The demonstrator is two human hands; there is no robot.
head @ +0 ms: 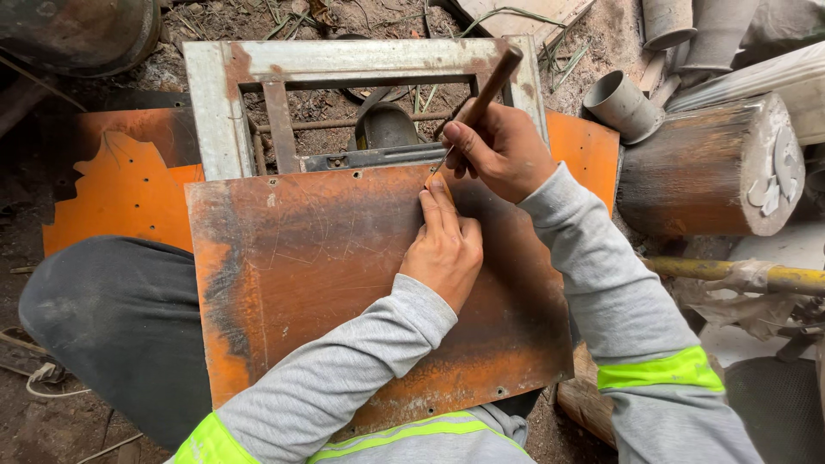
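Grey sleeves with bright yellow-green bands come up from the bottom edge of the head view, and a dark trouser knee (120, 326) sits at the lower left. Across the lap lies a rusty orange metal sheet (344, 292), scratched and blackened in patches, with small holes along its edges. On its upper part rests the left hand (447, 251), palm down, fingers (436, 202) stretched forward and pressed flat on the sheet, gripping nothing. Just above it the right hand (498, 148) has its fingers curled tight around a wooden-handled pointed tool (481, 99); the handle slants up to the right, and the thin metal tip meets the sheet right at the left fingertips, near the top edge. Behind the sheet stands a grey metal frame (215, 112) with rusty bars, over bare dirt. A second orange sheet (120, 189) lies to the left. On the right are a thick log round (696, 172), a grey pipe section (619, 103) and a yellow bar (730, 273).
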